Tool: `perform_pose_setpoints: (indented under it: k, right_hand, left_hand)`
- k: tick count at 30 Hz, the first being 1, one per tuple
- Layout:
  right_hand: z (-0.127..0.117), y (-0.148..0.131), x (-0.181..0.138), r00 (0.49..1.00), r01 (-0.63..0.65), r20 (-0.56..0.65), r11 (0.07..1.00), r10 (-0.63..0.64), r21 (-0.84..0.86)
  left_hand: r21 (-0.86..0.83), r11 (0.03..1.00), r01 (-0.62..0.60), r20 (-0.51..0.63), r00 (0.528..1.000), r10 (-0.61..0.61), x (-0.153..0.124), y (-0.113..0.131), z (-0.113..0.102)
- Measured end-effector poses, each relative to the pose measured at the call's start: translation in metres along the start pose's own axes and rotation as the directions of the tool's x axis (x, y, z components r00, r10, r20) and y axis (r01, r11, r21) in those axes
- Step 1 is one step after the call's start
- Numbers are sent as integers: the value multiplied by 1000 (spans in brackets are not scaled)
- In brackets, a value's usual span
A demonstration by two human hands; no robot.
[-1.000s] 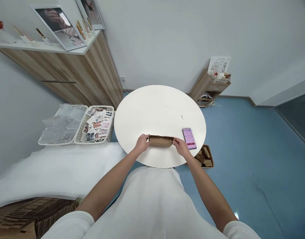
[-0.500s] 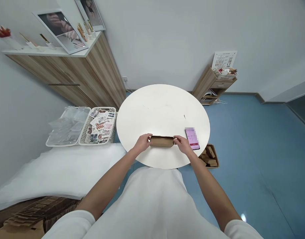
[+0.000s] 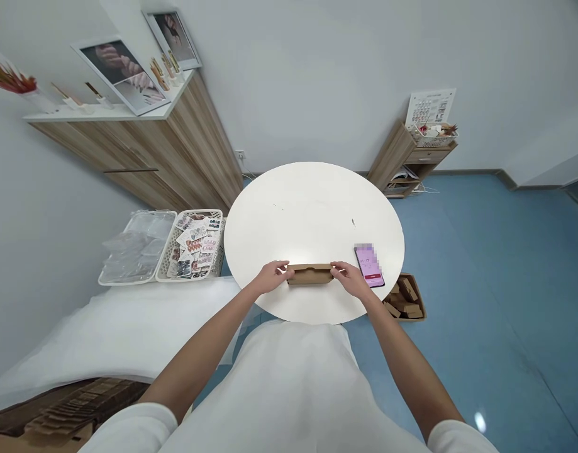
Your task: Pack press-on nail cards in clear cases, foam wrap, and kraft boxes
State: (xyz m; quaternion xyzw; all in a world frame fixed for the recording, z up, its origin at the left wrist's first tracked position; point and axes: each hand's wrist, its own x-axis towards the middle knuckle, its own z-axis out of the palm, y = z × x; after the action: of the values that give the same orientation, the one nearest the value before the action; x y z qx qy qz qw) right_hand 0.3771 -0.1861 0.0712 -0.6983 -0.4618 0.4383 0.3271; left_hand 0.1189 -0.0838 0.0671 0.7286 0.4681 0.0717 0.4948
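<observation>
A small brown cardboard box (image 3: 310,275) is between my hands near the front of the round white table (image 3: 312,214). Its long top flap stands partly folded along the far side, with a notch in its edge. My left hand (image 3: 272,277) pinches the box's left end between thumb and fingers. At the right end, my right hand (image 3: 348,278) grips the other corner in the same manner. A phone with a pink screen (image 3: 370,267) lies on the table just right of my right hand.
Folded boxes fill a carton (image 3: 404,299) on the floor at the right. Left of the table stand a white basket of nail cards (image 3: 190,245) and a tray of clear plastic sleeves (image 3: 140,246). White sheeting (image 3: 142,321) covers flat cardboard (image 3: 76,409) at lower left.
The box's top flap has come over from the far side, so its notched edge now shows. Both hands keep hold of the ends. The view has shifted slightly.
</observation>
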Motion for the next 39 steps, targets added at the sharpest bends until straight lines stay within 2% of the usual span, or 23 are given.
perform_pose_setpoints:
  k: [4,6,9,12,16,20,24,29,33,39]
  right_hand:
    - [-1,0,11,988,-152,22,971,150,185]
    - [0,2,15,974,-227,48,946,222,230]
    - [6,8,12,963,-268,104,931,250,249]
    - [16,19,1,966,-254,108,927,233,276]
    - [29,28,-8,980,-199,34,935,198,294]
    - [33,24,-5,982,-176,-21,940,190,292]
    - [35,16,-6,988,-100,-81,939,133,328]
    - [49,23,-15,957,-114,-222,945,187,306]
    - [63,36,-19,945,-114,-263,951,193,286]
    - [75,50,-24,947,-101,-277,969,164,226]
  left_hand:
    - [-185,948,260,94,965,-247,6,4,0]
    - [-203,923,326,159,942,-297,8,4,1]
    - [-221,908,356,213,926,-311,6,-2,5]
    - [-234,907,349,219,928,-301,-2,-11,16]
    - [-273,915,298,160,952,-262,-10,-17,27]
    - [-332,903,272,150,960,-235,-10,-13,27]
    - [-413,893,178,93,984,-153,-6,-14,28]
    - [-477,875,77,49,997,-61,-7,-30,49]
    - [-411,911,48,4,999,-51,-14,-41,68]
    - [-289,953,93,-110,986,-129,-18,-39,81]
